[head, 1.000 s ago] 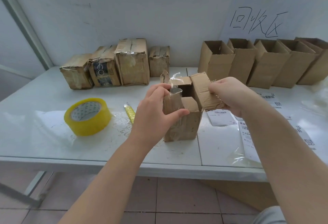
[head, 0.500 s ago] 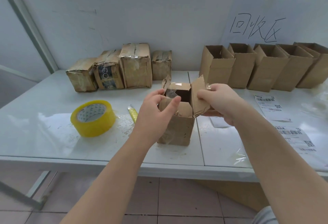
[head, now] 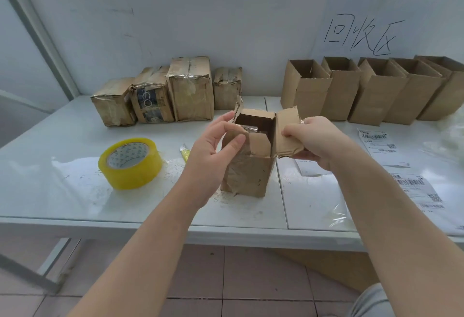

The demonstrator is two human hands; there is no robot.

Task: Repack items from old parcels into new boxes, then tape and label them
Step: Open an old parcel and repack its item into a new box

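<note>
The right hand [head: 319, 140] clamps a flap [head: 286, 130] of the opened parcel [head: 248, 173]; the left hand [head: 213, 151] seemingly pinches another.

Probably a packing room: cartons [head: 308, 95], tape [head: 130, 166], labels [head: 411, 188].

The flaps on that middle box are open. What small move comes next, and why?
Probably the left hand dips into the old parcel and pulls out the plastic-wrapped item: the right hand grips the right flap folded out, and the item shows inside.
</note>
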